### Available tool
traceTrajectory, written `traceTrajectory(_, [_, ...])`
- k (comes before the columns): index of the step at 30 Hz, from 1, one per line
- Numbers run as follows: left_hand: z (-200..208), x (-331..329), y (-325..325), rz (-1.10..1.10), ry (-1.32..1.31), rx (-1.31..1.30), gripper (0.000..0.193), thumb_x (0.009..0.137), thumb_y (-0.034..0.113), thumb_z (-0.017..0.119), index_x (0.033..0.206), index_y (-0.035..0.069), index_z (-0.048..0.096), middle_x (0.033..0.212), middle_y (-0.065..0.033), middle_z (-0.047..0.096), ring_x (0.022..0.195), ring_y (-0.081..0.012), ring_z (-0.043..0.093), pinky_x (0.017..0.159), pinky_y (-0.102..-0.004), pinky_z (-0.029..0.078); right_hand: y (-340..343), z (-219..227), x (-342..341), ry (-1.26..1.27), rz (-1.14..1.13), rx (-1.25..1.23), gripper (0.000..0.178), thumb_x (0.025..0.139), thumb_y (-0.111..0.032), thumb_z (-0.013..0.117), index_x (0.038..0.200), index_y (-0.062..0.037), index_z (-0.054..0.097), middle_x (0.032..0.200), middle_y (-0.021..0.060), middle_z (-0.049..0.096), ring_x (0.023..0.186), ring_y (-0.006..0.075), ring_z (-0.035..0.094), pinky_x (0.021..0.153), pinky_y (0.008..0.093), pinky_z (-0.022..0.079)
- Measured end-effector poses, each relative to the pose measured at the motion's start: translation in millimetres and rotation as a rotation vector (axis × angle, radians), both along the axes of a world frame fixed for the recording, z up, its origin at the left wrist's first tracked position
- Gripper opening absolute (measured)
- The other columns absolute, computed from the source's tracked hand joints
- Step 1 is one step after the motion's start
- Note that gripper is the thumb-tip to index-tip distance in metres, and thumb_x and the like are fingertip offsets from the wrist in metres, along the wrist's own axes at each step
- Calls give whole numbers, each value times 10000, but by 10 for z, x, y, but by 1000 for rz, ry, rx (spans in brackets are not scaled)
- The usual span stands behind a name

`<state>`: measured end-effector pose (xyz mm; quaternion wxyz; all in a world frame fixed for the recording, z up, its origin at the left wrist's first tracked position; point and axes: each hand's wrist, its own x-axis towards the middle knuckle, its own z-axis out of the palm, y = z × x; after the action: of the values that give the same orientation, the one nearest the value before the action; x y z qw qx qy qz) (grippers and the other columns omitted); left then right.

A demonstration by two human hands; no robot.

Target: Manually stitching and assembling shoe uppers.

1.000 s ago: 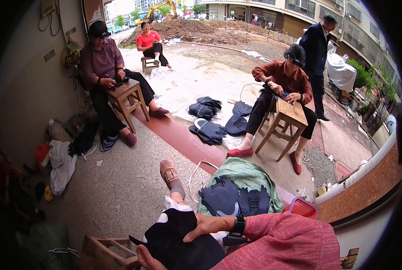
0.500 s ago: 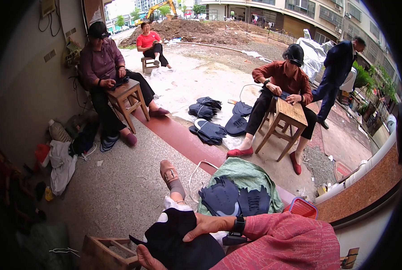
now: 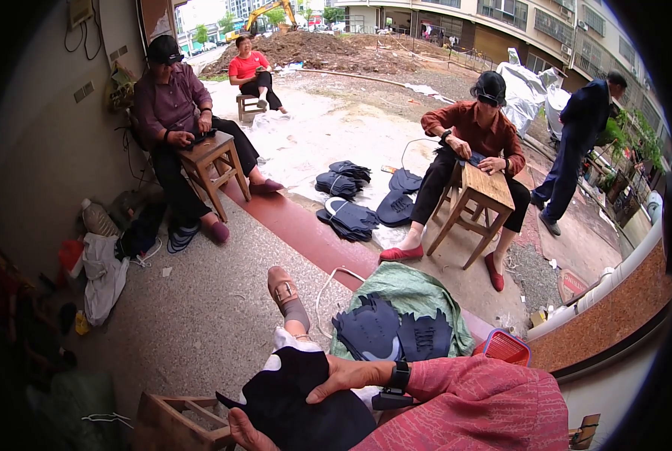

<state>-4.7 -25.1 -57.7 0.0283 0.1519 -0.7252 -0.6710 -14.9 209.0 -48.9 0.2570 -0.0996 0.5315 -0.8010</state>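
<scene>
Head view: right hand [image 3: 345,379] clamps a flat black flexible sheet [image 3: 287,402], thumb on top, probably to steady it; left hand [image 3: 250,431] at its near edge, cannot tell whether closed. Green woven sack [image 3: 396,281] underlies dark-blue cut pieces [image 3: 366,329], likely against dirt.

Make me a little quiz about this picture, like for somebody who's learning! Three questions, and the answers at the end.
1. True or false: the right hand has its thumb on top of the black cut-out piece.
2. Choose one. The woven sheeting under the nearest dark-blue cut-out stacks is: (a) orange, (b) green, (c) purple.
3. Fill in: the person seated behind the right-hand wooden stool wears ____ shoes.

Key: 1 true; 2 b; 3 red.
</scene>
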Motion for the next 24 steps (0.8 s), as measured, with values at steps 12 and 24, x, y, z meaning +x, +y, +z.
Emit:
traceTrajectory(12, [50,16,16,-7,17,3,568,983,394,463,1209,-122,536,1200,-215,569,1070,-273,527,968,-356,391,-11,3,7,-14,-2,-18,599,798,-126,755,1308,-12,461,1147,48,591,1047,131,555,916,274,464])
traceTrajectory(24, [-126,-3,-47,-15,17,64,565,979,414,468,1194,-103,542,1147,-188,583,1013,-258,552,912,-350,439,-5,-20,6,-19,-8,-10,595,802,-140,753,1306,-10,465,1142,46,590,1038,131,552,912,271,460])
